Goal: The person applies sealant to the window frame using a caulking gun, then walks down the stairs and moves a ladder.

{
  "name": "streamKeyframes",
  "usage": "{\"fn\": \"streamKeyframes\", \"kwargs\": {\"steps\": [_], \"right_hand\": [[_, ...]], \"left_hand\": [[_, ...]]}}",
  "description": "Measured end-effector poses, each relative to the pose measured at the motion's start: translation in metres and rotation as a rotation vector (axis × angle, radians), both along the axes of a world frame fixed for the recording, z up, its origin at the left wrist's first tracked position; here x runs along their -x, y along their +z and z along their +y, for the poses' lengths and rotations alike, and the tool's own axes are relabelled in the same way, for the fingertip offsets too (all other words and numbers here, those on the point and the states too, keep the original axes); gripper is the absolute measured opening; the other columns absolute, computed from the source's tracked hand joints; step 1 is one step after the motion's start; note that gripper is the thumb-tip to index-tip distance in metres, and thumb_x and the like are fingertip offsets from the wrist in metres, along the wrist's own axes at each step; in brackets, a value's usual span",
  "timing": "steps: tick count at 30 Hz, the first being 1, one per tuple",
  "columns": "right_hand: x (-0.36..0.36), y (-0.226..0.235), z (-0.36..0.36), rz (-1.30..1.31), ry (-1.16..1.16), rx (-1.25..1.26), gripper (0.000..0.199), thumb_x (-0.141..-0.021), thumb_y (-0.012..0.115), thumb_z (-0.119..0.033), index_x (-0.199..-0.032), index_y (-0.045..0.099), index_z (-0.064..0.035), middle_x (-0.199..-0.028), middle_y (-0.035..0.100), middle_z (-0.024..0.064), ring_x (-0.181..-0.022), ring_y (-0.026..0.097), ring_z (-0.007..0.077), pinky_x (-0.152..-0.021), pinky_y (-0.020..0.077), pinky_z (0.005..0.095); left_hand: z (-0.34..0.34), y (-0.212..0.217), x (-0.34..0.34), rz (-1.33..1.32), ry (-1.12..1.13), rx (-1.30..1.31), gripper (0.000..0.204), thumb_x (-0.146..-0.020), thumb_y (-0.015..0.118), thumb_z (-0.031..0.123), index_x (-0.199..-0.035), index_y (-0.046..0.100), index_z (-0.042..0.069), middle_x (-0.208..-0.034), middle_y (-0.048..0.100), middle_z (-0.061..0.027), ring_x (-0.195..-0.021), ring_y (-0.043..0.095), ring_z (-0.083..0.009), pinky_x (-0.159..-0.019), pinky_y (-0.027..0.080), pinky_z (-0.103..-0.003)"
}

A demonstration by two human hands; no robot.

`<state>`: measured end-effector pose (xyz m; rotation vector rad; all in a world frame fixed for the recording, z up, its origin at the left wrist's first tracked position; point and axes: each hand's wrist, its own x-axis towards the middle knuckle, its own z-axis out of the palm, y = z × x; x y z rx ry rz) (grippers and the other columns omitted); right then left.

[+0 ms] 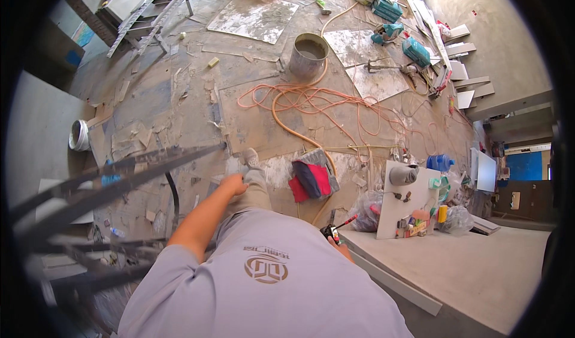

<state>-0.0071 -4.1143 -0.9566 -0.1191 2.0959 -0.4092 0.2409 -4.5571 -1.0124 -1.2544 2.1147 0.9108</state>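
The right hand (340, 246) is closing round a small black tool (330, 232) with a red tip, held low beside the hip just above the edge of the grey surface (467, 272); the left hand (232, 185) is hanging loosely curled and gripping nothing. The tool is looking light, rigid and slim, probably not fragile, and is likely best taken around its black body, not by the thin red end pointing toward the white board (402, 203).
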Motion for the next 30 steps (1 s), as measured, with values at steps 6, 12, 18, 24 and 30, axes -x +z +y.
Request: {"fn": "streamKeyframes", "kwargs": {"steps": [6,12,18,24,30], "right_hand": [[0.035,0.041,-0.136,-0.087,-0.005,-0.158,0.087,-0.082,0.061,-0.075,-0.108,0.071,0.0067,-0.104,0.071,0.0290,-0.103,0.069,0.0368,-0.089,0.0511,0.0443],[0.099,0.048,-0.272,-0.098,0.094,-0.336,0.094,-0.077,0.064,-0.077,-0.104,0.070,0.0126,-0.097,0.072,0.0263,-0.094,0.070,0.0332,-0.081,0.0527,0.0433],[0.164,0.004,-0.398,-0.124,0.092,-0.206,0.086,-0.078,0.065,-0.075,-0.087,0.069,0.0106,-0.075,0.067,0.0176,-0.068,0.065,0.0268,-0.061,0.0493,0.0417],[0.262,-0.058,-0.578,-0.138,0.163,-0.215,0.062,-0.085,0.063,-0.068,-0.063,0.055,-0.0102,-0.056,0.051,0.0053,-0.045,0.046,0.0192,-0.044,0.0336,0.0354],[0.349,-0.030,-0.782,-0.379,0.192,-0.261,0.066,-0.086,0.059,-0.071,-0.061,0.052,-0.0109,-0.053,0.044,0.0026,-0.042,0.039,0.0174,-0.042,0.0295,0.0342]], "left_hand": [[-0.204,-0.014,0.071,0.112,-0.028,-0.004,0.055,-0.089,0.067,0.043,-0.128,0.065,0.005,-0.127,0.066,-0.0203,-0.120,0.062,-0.0359,-0.101,0.050,-0.045],[-0.375,0.029,0.101,0.288,0.074,0.083,0.047,-0.088,0.070,0.039,-0.119,0.068,0.004,-0.115,0.071,-0.0196,-0.108,0.067,-0.0360,-0.092,0.054,-0.044],[-0.513,0.000,0.056,0.236,0.167,0.206,0.045,-0.085,0.073,0.038,-0.119,0.068,0.009,-0.113,0.071,-0.0180,-0.108,0.066,-0.0364,-0.093,0.053,-0.046],[-0.581,-0.024,-0.030,0.173,0.577,0.339,0.030,-0.086,0.072,0.028,-0.101,0.072,0.001,-0.072,0.072,-0.0138,-0.064,0.071,-0.0251,-0.063,0.056,-0.041],[-0.586,0.023,-0.035,-0.091,0.688,0.205,0.033,-0.083,0.073,0.027,-0.104,0.075,0.002,-0.092,0.075,-0.0205,-0.084,0.075,-0.0323,-0.078,0.058,-0.043]]}}
